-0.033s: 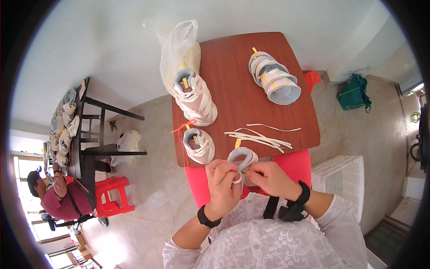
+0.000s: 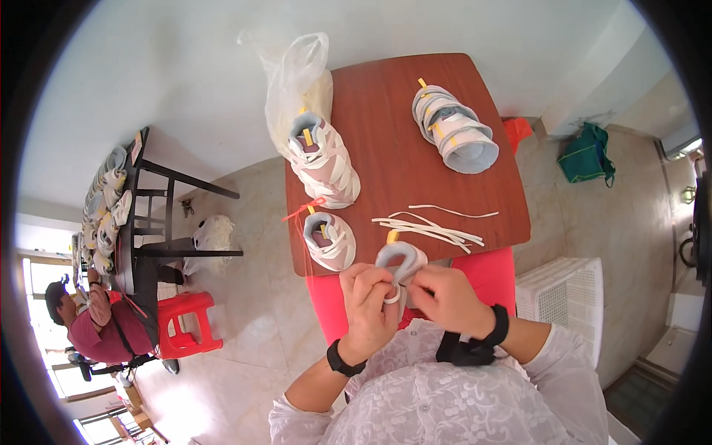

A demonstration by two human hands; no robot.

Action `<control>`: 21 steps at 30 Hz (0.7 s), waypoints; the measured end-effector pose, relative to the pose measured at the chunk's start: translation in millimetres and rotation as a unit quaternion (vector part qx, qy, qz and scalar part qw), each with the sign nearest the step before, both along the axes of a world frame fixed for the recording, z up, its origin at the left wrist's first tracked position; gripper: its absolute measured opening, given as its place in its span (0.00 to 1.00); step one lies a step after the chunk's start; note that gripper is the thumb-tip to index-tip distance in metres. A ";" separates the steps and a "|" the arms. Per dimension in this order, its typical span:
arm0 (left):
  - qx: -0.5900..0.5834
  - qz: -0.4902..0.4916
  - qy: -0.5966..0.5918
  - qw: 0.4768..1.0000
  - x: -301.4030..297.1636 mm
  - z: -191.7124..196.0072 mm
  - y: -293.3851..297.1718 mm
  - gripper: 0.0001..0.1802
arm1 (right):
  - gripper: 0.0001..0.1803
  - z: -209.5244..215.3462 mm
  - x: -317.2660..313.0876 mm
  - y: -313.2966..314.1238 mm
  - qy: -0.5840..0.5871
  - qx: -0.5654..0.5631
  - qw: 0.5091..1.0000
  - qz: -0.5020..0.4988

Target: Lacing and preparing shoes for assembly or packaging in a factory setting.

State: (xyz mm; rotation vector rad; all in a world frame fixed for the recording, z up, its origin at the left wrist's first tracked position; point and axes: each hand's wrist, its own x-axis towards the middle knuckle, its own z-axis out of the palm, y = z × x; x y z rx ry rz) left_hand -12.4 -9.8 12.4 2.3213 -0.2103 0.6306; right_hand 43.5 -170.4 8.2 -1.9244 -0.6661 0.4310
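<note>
A pale shoe upper (image 2: 415, 256) with grey lining and a yellow pull tab is held at the table's front edge. My left hand (image 2: 367, 304) is closed round its left side, and a white band curves beside those fingers. My right hand (image 2: 451, 300) pinches at the right side of the upper. What lies between its fingertips is hidden. Several loose white shoelaces (image 2: 437, 231) lie on the table just beyond my hands. To their left stands a laced pink-and-white shoe upper (image 2: 337, 248), with a stack of similar uppers (image 2: 326, 174) behind it.
Nested unlaced uppers (image 2: 471, 152) lie at the table's (image 2: 386, 111) back right; a clear plastic bag (image 2: 289, 81) is at back left. A white crate (image 2: 571, 304) stands right. Another person (image 2: 111, 326) sits at a black table left, near a red stool (image 2: 189, 322).
My right hand has shifted slightly, and the dark piece at its wrist has swung. The upper's yellow tab tilts a little differently. My left hand keeps its place.
</note>
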 end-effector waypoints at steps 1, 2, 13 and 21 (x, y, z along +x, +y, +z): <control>-0.003 -0.002 0.007 1.000 0.7 0.5 0.6 0.10 | 0.05 5.2 -3.0 1.7 -0.204 -0.038 0.978 -0.024; -0.007 -0.004 0.012 1.000 1.3 1.0 1.1 0.10 | 0.05 6.9 -4.1 2.1 -0.204 -0.037 0.978 -0.024; -0.023 0.022 0.030 0.999 -0.3 -2.2 5.3 0.16 | 0.07 -0.6 4.2 6.5 0.053 0.047 0.996 -0.061; -0.142 0.036 0.087 0.985 0.5 6.8 8.3 0.15 | 0.06 3.1 10.4 4.1 -0.033 0.054 0.996 -0.058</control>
